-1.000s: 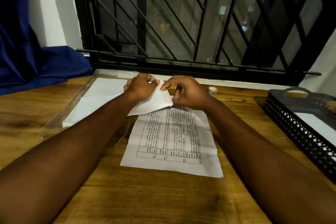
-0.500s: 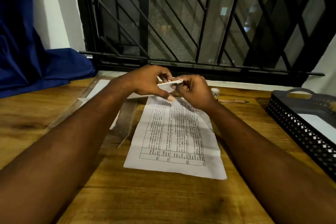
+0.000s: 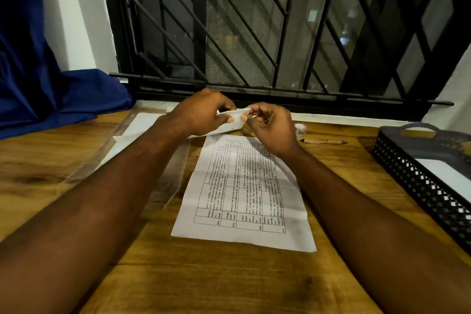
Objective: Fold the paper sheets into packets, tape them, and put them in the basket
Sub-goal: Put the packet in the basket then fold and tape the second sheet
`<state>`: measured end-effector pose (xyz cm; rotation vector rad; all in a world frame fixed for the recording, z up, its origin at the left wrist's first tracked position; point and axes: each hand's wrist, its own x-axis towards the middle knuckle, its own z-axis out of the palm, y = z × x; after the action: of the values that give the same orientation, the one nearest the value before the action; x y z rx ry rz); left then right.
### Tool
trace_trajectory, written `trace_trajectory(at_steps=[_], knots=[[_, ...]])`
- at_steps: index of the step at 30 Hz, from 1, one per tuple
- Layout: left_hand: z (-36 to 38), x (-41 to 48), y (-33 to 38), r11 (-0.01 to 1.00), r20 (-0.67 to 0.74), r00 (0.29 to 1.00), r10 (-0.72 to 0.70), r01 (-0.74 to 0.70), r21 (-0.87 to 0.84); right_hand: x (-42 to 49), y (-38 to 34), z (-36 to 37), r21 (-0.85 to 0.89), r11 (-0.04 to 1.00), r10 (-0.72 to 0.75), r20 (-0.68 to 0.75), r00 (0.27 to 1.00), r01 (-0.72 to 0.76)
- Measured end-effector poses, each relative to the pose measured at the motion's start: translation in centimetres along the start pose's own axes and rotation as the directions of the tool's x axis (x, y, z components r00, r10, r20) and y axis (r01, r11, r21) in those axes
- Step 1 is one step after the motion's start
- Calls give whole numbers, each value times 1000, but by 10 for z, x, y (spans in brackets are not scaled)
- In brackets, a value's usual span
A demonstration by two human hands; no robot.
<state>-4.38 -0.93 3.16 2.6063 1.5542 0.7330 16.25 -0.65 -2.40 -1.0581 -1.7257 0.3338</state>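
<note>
A small folded white paper packet (image 3: 235, 121) is held just above the desk, at the far end of a flat printed sheet (image 3: 244, 191). My left hand (image 3: 204, 116) grips the packet's left side, thumb underneath. My right hand (image 3: 271, 130) pinches its right edge with fingertips. A black perforated basket (image 3: 418, 176) stands at the right with a white packet (image 3: 448, 173) lying inside. A small roll of tape (image 3: 300, 129) sits just right of my right hand.
A pen (image 3: 323, 141) lies beyond the tape roll. A clear plastic sleeve holding white sheets (image 3: 142, 125) lies at the left on the wooden desk (image 3: 229, 275). Blue cloth (image 3: 51, 99) drapes over the far left corner. A barred window (image 3: 280, 33) closes the far side.
The packet has been lifted off the printed sheet and turned edge-on between both hands. Both hands have risen slightly and drawn closer together.
</note>
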Motion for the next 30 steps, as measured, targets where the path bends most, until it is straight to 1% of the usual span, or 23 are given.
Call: trace_trajectory(at_steps=[5, 11, 15, 17, 20, 21, 23, 25, 26, 28, 30], knots=[[2, -2, 3, 996, -47, 998, 28, -24, 80, 1, -3, -2, 23, 1000, 3, 114, 993, -6], [3, -4, 12, 969, -166, 972, 165, -129, 209, -1, -6, -4, 107, 994, -12, 135, 991, -2], [-7, 0, 15, 934, -216, 942, 258, -185, 307, 3, 2, -6, 28, 998, 47, 192, 980, -53], [-13, 3, 16, 926, -221, 943, 250, -167, 338, 6, 6, -9, 7, 997, 72, 253, 965, -76], [-13, 6, 15, 923, -222, 956, 191, -98, 371, 9, 7, -15, 35, 997, 57, 325, 944, -72], [-12, 5, 14, 924, -233, 959, 160, -63, 376, 10, 6, -17, 64, 993, 73, 333, 940, -100], [-12, 4, 10, 923, -269, 960, 83, 27, 383, 13, 7, -23, 147, 969, 141, 334, 932, -199], [-11, 3, 5, 907, -298, 954, 17, 111, 405, 18, 13, -33, 208, 918, 244, 373, 895, -337], [-11, 2, 3, 901, -308, 951, -4, 137, 411, 20, 16, -41, 201, 900, 280, 416, 865, -387], [-10, 2, 2, 915, -304, 952, -28, 147, 376, 23, 21, -57, 175, 855, 331, 542, 773, -489], [-6, 2, 5, 960, -274, 961, -42, 115, 256, 24, 25, -71, 162, 782, 380, 642, 666, -602]])
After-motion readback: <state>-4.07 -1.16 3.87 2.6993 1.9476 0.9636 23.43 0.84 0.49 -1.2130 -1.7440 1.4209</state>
